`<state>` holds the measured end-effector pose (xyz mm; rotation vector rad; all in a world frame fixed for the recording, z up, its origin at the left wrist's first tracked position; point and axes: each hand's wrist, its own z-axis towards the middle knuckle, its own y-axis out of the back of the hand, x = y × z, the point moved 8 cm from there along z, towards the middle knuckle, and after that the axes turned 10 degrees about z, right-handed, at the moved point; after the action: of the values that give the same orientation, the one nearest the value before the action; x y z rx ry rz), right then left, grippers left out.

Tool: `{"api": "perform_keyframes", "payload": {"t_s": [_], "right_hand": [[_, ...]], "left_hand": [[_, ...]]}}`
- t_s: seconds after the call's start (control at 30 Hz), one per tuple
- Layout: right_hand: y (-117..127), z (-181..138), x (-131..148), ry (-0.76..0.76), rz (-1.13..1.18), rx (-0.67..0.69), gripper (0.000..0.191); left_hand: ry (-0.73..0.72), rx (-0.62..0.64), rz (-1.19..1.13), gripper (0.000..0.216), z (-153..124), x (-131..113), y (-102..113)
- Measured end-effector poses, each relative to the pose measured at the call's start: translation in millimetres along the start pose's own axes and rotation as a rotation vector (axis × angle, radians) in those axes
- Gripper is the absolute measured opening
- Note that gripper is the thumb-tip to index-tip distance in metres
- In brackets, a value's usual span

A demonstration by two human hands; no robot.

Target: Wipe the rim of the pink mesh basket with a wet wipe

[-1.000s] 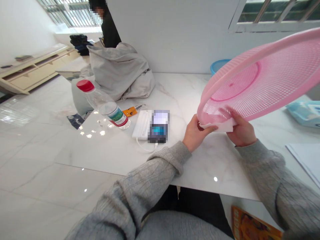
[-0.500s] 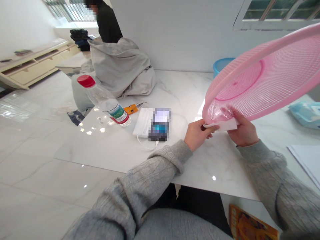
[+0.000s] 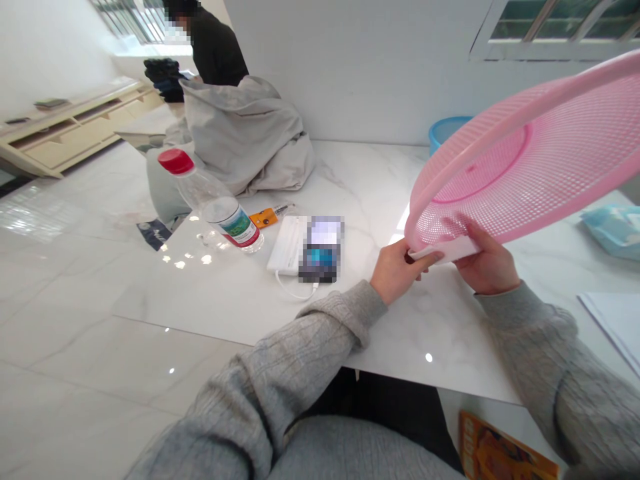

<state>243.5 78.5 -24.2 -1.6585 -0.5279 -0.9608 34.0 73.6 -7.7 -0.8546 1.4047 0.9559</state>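
Observation:
A large pink mesh basket point(image 3: 565, 153) is tilted on its side above the table, its rim raised toward the upper right. My left hand point(image 3: 399, 270) pinches a strip of white wipe or tissue point(image 3: 453, 250) against the near end of the basket's rim. On the right, my right hand point(image 3: 490, 263) grips the same rim, thumb over the strip's other end and fingers behind the mesh, showing through it. The strip lies along the rim between both hands; its exact material cannot be made out.
A red-capped plastic bottle point(image 3: 227, 213) stands left, near a white power bank point(image 3: 287, 245) cabled to a phone point(image 3: 323, 250). Behind lies grey cloth point(image 3: 250, 133). A blue container point(image 3: 443, 130), a light-blue packet point(image 3: 615, 230) and paper point(image 3: 610, 327) are right. A person point(image 3: 215, 47) is beyond.
The white strip now lies closer along the rim, its right end tucked under my right thumb. Both hands keep their places on the basket; the whole view has shifted slightly.

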Motion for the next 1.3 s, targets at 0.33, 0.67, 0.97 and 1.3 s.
{"api": "perform_keyframes", "payload": {"t_s": [0.33, 0.67, 0.97, 1.3], "right_hand": [[0.2, -1.9, -0.8, -0.016, 0.006, -0.042, 0.023], [-0.1, 0.8, 8.0, 0.058, 0.007, -0.031, 0.024], [9.5, 7.2, 24.6, 0.103, 0.061, -0.174, 0.029], [10.5, 6.1, 22.6, 0.118, 0.053, -0.156, 0.026]], "left_hand": [[-0.043, -0.016, 0.015, 0.055, -1.8, -3.3, 1.5], [0.007, -0.013, 0.086, 0.050, -1.6, -2.0, 2.9], [-0.059, -0.014, 0.010, 0.052, 2.3, 0.6, 4.6], [-0.001, -0.019, 0.074, 0.045, 0.2, 3.0, 2.7]]}}
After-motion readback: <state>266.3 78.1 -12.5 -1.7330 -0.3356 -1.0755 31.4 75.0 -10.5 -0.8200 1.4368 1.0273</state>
